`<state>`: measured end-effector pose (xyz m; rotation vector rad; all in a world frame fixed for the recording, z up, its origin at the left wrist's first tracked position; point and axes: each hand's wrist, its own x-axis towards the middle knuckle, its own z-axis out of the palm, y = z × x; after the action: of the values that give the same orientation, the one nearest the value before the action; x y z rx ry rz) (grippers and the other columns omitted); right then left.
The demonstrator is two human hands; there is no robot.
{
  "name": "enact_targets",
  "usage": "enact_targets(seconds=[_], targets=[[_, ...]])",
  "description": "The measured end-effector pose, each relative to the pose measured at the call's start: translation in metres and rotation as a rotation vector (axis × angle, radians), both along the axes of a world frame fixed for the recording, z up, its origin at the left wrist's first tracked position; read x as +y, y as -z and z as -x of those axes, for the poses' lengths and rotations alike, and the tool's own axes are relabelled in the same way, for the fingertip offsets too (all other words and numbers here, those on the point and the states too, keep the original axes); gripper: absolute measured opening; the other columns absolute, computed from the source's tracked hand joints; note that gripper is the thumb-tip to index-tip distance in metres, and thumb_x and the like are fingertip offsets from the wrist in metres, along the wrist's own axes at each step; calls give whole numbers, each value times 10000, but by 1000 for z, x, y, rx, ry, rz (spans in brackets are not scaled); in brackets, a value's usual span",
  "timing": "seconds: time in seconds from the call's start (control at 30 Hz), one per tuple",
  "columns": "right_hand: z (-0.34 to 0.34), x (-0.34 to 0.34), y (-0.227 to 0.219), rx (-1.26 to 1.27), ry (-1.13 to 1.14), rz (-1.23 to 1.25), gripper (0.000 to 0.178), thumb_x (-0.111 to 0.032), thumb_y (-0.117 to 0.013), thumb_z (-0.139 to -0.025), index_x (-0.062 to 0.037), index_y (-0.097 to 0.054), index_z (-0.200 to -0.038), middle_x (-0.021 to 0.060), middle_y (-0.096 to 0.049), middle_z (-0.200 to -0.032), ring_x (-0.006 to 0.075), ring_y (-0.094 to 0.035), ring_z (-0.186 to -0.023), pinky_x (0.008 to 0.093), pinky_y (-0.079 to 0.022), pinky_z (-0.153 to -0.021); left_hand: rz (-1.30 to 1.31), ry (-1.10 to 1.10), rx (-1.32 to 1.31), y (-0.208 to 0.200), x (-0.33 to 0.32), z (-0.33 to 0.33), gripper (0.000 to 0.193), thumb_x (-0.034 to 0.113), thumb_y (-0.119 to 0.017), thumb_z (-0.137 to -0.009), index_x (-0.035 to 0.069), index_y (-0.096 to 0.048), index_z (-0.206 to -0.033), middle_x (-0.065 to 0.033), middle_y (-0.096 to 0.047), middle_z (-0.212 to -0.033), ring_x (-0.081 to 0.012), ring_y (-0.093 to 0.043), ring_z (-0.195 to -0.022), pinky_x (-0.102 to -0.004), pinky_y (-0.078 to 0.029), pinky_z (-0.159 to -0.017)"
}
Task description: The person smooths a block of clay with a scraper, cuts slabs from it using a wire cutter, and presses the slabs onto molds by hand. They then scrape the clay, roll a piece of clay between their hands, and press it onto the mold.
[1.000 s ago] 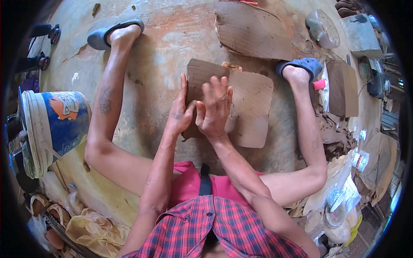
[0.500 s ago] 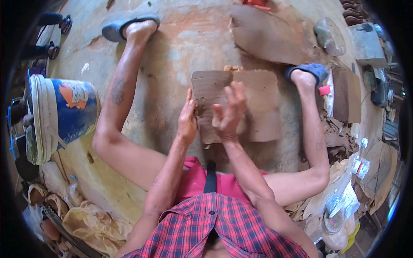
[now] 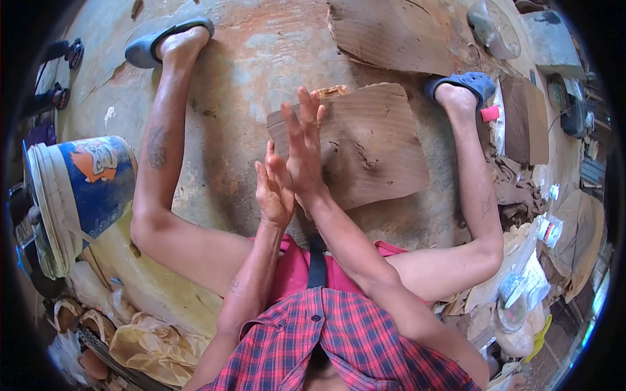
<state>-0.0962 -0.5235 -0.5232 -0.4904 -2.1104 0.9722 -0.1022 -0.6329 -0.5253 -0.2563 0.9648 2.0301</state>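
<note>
A brown slab of what looks like wet clay [image 3: 378, 140] lies tilted on the floor between my legs. Its surface carries dents and small cracks near the middle. My right hand [image 3: 304, 150] is over the slab's left part, fingers stretched out, holding nothing. Close against it, lower and to the left, is my left hand [image 3: 275, 195], open with fingers extended beside the slab's left edge. The hands overlap in view, and I cannot tell whether they touch each other or the slab. An orange-brown block [image 3: 332, 91] shows at the slab's far edge, mostly hidden.
A larger brown slab [image 3: 391, 36] lies beyond, and another [image 3: 527, 120] stands right of my right foot. Torn clay scraps [image 3: 515, 189] lie beside my right leg. A blue-and-white bucket [image 3: 98, 182] stands left. Crumpled plastic [image 3: 160, 345] lies lower left; a grey block [image 3: 554, 42] sits far right.
The slab has turned, and its left and right parts now read as one tilted face with dents. My right hand has moved left, close to my left hand, which is slightly lower.
</note>
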Motion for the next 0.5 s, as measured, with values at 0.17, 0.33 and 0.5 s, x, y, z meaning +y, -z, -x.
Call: enact_targets(seconds=[0.17,0.33,0.5], targets=[[12,2,5,8,138,137,1024,-860,-408,-932,-181,-272,-1686,227,-104,-1754,487,-42,-1611,745,-25,-1214,78,-11,39,-1,0,0,825,623,-343,-1101,45,-214,-1675,-110,-241,-1740,-272,-204,-1610,-433,-155,-1312],[21,24,3,-23,193,28,1126,-912,-407,-885,-128,-264,-1681,224,-121,-1753,469,-46,-1616,703,-15,-1238,51,42,-8,13,-7,3,871,656,-362,-1081,50,-184,-1681,-157,-263,-1720,-296,-239,-1593,-452,-188,-1303],[33,29,-4,-12,308,144,1172,-909,-413,-887,-75,-207,-1685,258,-114,-1743,475,-48,-1613,717,-26,-1229,36,18,19,6,-7,4,872,661,-376,-1076,78,-166,-1691,-201,-252,-1703,-341,-247,-1573,-463,-176,-1299]])
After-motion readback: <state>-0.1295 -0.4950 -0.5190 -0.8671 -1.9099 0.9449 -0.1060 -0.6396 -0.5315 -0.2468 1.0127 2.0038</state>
